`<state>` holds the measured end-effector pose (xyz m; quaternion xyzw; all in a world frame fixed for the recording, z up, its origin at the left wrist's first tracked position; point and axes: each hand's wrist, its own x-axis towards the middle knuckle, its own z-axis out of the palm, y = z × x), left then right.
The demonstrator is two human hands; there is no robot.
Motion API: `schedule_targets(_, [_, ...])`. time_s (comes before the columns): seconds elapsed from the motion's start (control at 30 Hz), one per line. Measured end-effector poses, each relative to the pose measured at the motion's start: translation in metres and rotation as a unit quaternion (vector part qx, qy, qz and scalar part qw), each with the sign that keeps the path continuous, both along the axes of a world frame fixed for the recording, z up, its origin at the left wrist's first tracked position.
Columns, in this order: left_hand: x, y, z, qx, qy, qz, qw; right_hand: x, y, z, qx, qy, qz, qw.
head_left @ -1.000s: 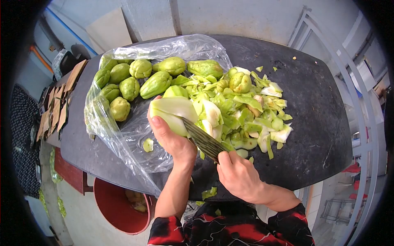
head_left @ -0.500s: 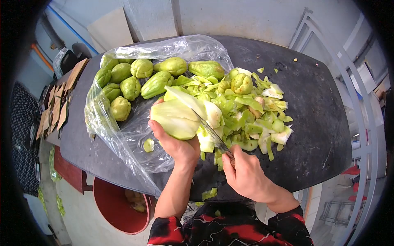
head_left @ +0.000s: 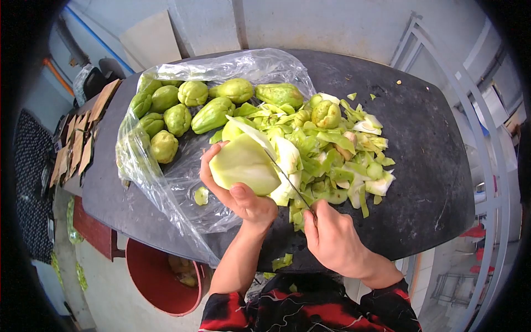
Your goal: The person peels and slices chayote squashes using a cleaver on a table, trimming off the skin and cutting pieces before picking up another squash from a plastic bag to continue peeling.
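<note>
A pale, peeled chayote [head_left: 244, 166] rests in my left hand [head_left: 243, 202], whose fingers wrap round its left side and underside. My right hand [head_left: 334, 238] grips the handle of a knife [head_left: 289, 180]; the blade points up and left, seen nearly edge-on, beside the chayote's right side. A pale slice [head_left: 254, 133] lies along the upper part of the blade. Just right of the blade spreads a heap of green peelings [head_left: 326, 152], with a whole chayote [head_left: 326, 114] on top. Unpeeled chayotes [head_left: 177, 119] lie at the upper left on a clear plastic bag [head_left: 188, 205].
Everything lies on a dark table [head_left: 426, 166]. Below its front left edge stands a red bin [head_left: 160, 282] with some pieces inside. Cardboard pieces [head_left: 83, 138] are at the left, and a grey metal railing [head_left: 489, 166] stands at the right.
The slice has parted from the chayote and leans on the blade. My left hand has turned the chayote and shifted slightly right. The knife has swung from over the chayote to its right side.
</note>
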<state>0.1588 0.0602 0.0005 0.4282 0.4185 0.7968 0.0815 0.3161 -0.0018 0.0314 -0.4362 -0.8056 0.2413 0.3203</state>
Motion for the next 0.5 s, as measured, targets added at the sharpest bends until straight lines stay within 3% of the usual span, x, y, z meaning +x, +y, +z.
schedule_targets(0.1, [0.001, 0.007, -0.002, 0.024, 0.026, 0.058, 0.998, 0.0, -0.001, -0.001, 0.01, -0.032, -0.004, 0.999])
schedule_targets(0.23, [-0.001, 0.004, 0.004, 0.048, 0.009, 0.043, 0.998, 0.009, 0.014, 0.0, 0.012, -0.039, -0.055, 0.998])
schedule_targets(0.3, [-0.001, 0.004, 0.009, 0.065, -0.111, -0.005, 0.992, 0.013, 0.02, -0.003, 0.014, -0.016, -0.089, 0.996])
schedule_targets(0.33, [-0.002, 0.004, 0.008, 0.066, -0.112, -0.002, 0.992, 0.011, 0.019, -0.002, 0.014, -0.016, -0.086, 0.996])
schedule_targets(0.4, [-0.006, 0.003, 0.004, 0.031, -0.252, -0.161, 0.954, 0.008, 0.015, -0.001, 0.036, 0.004, -0.028, 0.999])
schedule_targets(0.47, [-0.014, 0.006, 0.006, 0.02, -0.308, -0.202, 0.93, 0.011, 0.014, 0.0, 0.027, 0.027, -0.011, 0.999])
schedule_targets(0.5, [-0.021, 0.006, 0.007, -0.009, -0.359, -0.286, 0.888, 0.013, 0.014, 0.004, -0.023, 0.054, -0.001, 0.998])
